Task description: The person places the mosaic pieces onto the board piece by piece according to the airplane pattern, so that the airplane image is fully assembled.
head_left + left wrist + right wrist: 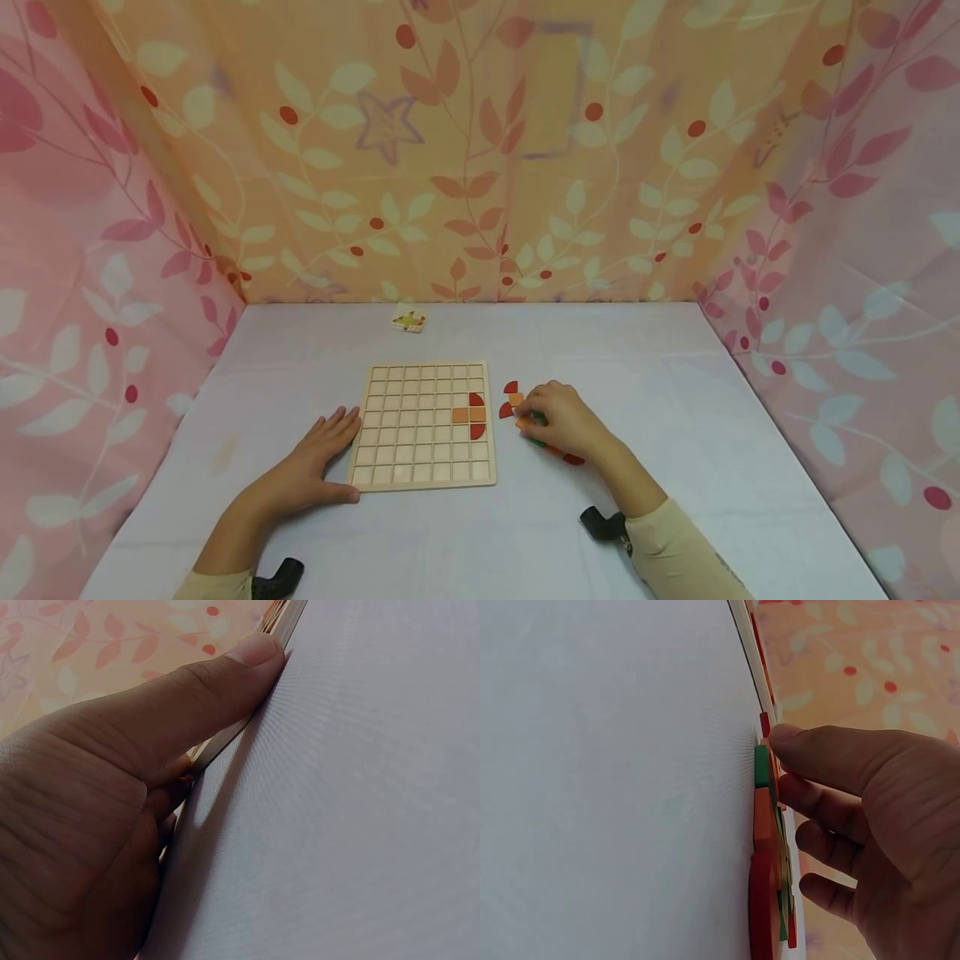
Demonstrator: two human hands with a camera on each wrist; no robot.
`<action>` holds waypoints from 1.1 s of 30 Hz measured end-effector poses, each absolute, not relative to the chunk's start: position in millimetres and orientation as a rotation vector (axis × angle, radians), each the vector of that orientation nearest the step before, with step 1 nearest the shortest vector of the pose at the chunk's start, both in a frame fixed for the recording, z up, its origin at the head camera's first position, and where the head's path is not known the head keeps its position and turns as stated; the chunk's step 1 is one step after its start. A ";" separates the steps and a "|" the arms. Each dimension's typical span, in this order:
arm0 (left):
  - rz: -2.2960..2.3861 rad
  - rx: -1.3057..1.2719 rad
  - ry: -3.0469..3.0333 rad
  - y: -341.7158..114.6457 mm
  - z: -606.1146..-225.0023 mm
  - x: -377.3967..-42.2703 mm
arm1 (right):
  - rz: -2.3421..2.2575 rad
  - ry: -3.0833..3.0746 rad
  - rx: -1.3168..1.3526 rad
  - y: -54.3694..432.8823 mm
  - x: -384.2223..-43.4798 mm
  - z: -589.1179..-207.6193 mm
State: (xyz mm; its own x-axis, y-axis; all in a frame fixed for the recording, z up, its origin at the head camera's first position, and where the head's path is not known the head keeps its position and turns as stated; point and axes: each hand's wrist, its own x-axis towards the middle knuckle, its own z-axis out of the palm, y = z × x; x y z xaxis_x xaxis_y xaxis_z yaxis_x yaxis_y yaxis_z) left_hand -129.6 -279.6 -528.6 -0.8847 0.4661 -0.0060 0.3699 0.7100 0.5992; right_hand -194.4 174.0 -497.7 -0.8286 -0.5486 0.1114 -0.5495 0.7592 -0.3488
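A pale wooden grid board [402, 429] lies on the table. At its right side sit orange squares [468, 415] and red rounded pieces [477, 431]. My left hand [307, 467] rests along the board's left edge with straight fingers, the thumb [247, 656] at the near corner. My right hand [566, 421] is over a cluster of flat pieces beside the board, hiding part of it. Its bent thumb and index finger are right at an orange piece [521, 423]; I cannot tell whether they pinch it. A green piece [761, 766] and a red piece [761, 900] lie beside these fingers.
A small patterned card or tile [408, 319] lies behind the board. Two red rounded pieces [507, 409] are between board and right hand. White cloth [637, 358] covers the table, and patterned curtains [480, 167] enclose its back and sides.
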 end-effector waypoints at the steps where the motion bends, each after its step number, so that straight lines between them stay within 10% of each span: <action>1: 0.919 0.679 2.756 -279.7 -528.4 -129.6 | 0.581 -2.943 0.916 173.7 -194.3 -498.5; 33: 0.893 0.708 2.770 -282.3 -531.1 -131.7 | 0.428 -2.962 0.804 168.5 -191.7 -501.1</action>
